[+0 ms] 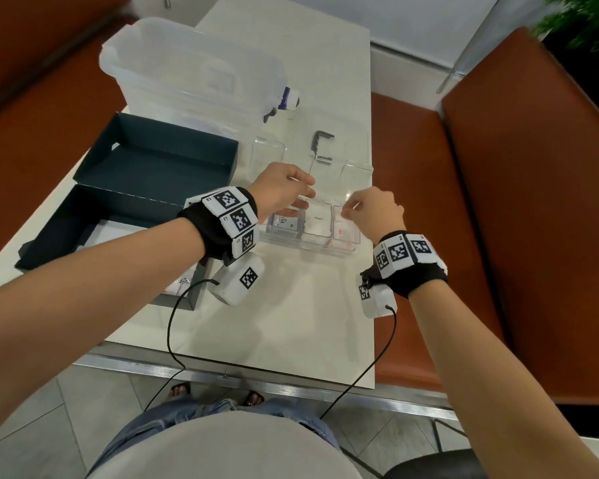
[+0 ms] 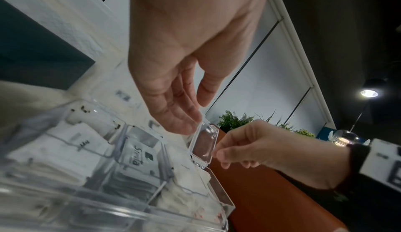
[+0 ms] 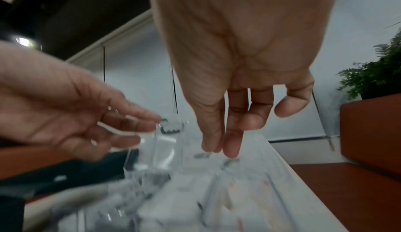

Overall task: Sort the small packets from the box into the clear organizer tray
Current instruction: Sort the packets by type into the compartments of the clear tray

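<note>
The clear organizer tray lies mid-table with small packets in its near compartments: a Stevia packet, a white one, pink-printed ones. In the left wrist view the Stevia packet shows through the tray wall. A small clear lid stands half raised over the tray. My left hand holds its top edge between thumb and fingertips. My right hand pinches its side edge. The right wrist view is blurred. The dark box sits left, with packets partly hidden by my arm.
The box's dark lid lies behind it. A large translucent plastic container and a purple-labelled bottle stand at the back. A dark metal bracket lies beyond the tray. Orange benches flank the table; its front edge is near me.
</note>
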`<move>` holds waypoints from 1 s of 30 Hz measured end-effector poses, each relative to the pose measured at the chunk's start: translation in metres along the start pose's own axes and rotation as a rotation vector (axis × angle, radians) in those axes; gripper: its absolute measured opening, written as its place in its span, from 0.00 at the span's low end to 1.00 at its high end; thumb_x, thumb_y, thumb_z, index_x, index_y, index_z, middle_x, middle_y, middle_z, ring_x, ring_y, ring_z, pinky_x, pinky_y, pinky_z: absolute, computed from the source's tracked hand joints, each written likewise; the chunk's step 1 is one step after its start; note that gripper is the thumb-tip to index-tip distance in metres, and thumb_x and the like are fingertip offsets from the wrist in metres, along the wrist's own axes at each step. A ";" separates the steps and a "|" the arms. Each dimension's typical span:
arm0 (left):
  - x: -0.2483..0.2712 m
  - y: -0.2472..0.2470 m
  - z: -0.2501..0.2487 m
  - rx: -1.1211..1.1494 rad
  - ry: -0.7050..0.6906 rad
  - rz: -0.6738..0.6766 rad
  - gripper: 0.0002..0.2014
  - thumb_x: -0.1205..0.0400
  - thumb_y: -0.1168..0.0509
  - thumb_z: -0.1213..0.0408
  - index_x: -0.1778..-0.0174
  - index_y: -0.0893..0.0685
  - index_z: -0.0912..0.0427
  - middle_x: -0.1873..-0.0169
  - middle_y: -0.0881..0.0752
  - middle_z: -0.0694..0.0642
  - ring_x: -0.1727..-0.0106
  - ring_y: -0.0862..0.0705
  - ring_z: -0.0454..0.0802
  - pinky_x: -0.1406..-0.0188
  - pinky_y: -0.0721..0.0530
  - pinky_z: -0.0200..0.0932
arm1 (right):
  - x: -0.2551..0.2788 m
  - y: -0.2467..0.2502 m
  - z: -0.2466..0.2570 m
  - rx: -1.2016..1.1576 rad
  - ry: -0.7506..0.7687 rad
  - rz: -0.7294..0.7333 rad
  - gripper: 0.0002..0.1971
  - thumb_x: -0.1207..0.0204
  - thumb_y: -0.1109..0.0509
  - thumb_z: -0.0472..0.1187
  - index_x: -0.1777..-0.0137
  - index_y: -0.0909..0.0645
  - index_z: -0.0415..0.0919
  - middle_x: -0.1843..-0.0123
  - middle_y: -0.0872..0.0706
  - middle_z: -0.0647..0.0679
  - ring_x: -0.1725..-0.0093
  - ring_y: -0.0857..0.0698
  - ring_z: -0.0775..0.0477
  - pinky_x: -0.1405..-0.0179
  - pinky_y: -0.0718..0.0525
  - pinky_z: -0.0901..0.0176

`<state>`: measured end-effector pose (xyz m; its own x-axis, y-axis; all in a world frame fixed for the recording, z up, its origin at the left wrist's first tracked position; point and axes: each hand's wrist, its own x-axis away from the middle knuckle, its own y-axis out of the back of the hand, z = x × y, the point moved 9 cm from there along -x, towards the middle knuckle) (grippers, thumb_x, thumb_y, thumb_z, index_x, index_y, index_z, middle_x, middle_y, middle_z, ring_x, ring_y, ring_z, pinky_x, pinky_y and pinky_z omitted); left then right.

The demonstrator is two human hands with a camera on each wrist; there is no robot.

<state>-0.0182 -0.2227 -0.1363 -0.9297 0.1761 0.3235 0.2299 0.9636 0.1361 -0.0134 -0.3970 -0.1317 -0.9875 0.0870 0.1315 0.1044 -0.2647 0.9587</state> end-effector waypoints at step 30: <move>0.091 0.289 0.127 -0.735 0.069 -0.230 0.29 0.20 0.36 0.78 0.27 0.34 0.49 0.53 0.18 0.64 0.62 0.18 0.58 0.65 0.14 0.55 | 0.097 -0.197 0.275 0.512 0.608 0.720 0.36 0.33 0.19 0.36 0.30 0.36 0.40 0.43 0.23 0.38 0.51 0.17 0.38 0.49 0.14 0.40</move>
<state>-0.0728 0.0972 -0.1863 -0.9627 -0.0487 0.2663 0.1876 0.5892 0.7859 -0.0970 -0.0725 -0.2381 -0.5525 -0.4594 0.6955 0.5832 0.3832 0.7163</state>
